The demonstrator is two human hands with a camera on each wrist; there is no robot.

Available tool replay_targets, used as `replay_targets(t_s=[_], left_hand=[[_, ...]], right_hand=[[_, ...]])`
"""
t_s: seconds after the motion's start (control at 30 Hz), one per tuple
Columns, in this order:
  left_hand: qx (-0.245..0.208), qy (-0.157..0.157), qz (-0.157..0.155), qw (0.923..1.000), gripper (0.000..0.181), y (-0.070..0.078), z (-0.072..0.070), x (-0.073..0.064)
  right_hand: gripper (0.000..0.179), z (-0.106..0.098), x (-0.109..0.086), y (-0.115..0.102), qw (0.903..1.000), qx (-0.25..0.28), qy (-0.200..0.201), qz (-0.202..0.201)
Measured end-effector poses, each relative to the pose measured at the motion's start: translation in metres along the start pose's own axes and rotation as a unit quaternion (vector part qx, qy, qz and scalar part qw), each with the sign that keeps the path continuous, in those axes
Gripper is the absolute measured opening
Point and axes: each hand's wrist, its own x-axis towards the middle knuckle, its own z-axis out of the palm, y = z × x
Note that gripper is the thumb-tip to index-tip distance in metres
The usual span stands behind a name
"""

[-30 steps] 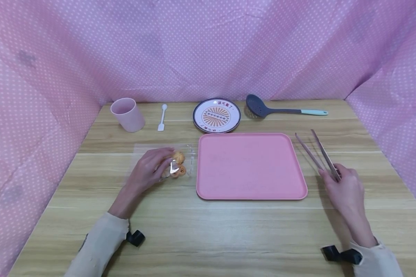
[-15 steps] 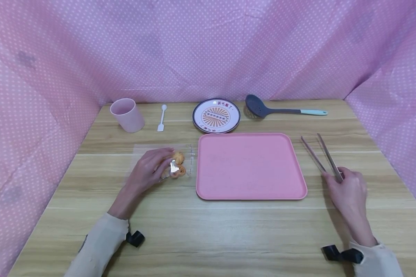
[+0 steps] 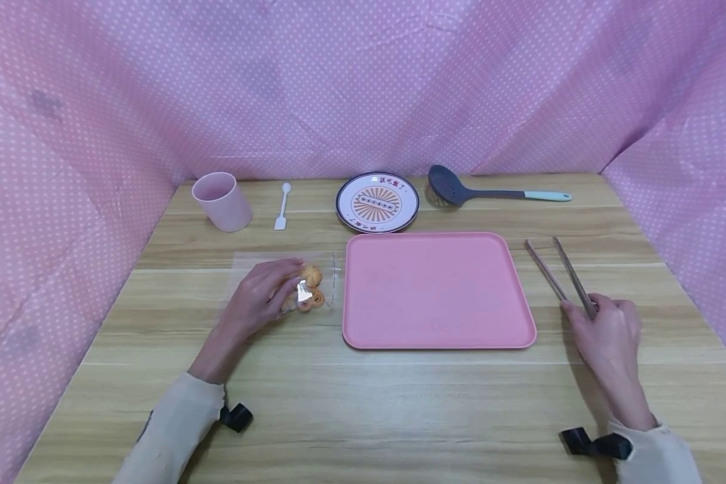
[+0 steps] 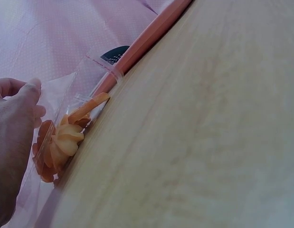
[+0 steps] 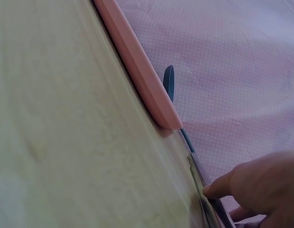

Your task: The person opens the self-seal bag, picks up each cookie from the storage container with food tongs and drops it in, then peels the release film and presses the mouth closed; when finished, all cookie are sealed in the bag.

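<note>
My left hand [image 3: 257,296] pinches a clear plastic bag [image 3: 304,292] of cookies at the table's left side. Pale swirl-shaped and browner curled cookies [image 4: 66,137] show through the film in the left wrist view, close over the wood. Part of the bag is hidden under the fingers. On the right, my right hand [image 3: 608,339] grips metal tongs [image 3: 573,274] near their joined end. Their two arms are spread apart, tips pointing toward the back, with nothing between them. The thumb lies along the tongs [image 5: 199,178] in the right wrist view.
Between the hands lies a pink tray [image 3: 438,292]. Behind it are a patterned plate [image 3: 378,202] touching its back edge and a slotted spoon [image 3: 450,187]. A pink cup [image 3: 224,202] and a small white spatula-ended spoon [image 3: 283,207] stand back left. Pink dotted cloth [image 3: 363,87] surrounds the table.
My right hand has shifted slightly right with the tongs, whose tips have moved right and a little nearer. The left hand and the bag have stayed in place.
</note>
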Motion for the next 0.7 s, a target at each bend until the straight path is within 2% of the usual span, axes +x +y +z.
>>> replay_targets(t_s=[0.1,0.27,0.4,0.53,0.7], left_hand=[[0.002,-0.001,0.001,1.0,0.042,0.0,0.0,-0.001],[-0.002,-0.005,-0.003,1.0,0.023,0.0,-0.001,-0.001],[-0.006,-0.005,-0.007,0.9999,0.026,0.001,-0.002,-0.001],[0.0,-0.007,-0.005,1.0,0.031,0.001,-0.002,-0.001],[0.007,-0.009,-0.003,0.9999,0.034,0.002,-0.003,0.0]], right_hand=[[0.058,-0.001,0.0,-0.001,0.9999,-0.001,-0.013,0.005],[0.065,-0.005,-0.002,-0.005,0.9995,-0.005,-0.025,0.019],[0.067,-0.008,-0.004,-0.013,0.9996,-0.007,-0.022,0.016],[0.061,-0.006,-0.007,-0.03,0.9996,0.013,-0.002,-0.025],[0.045,0.008,-0.012,-0.057,0.9902,0.055,0.029,-0.125]])
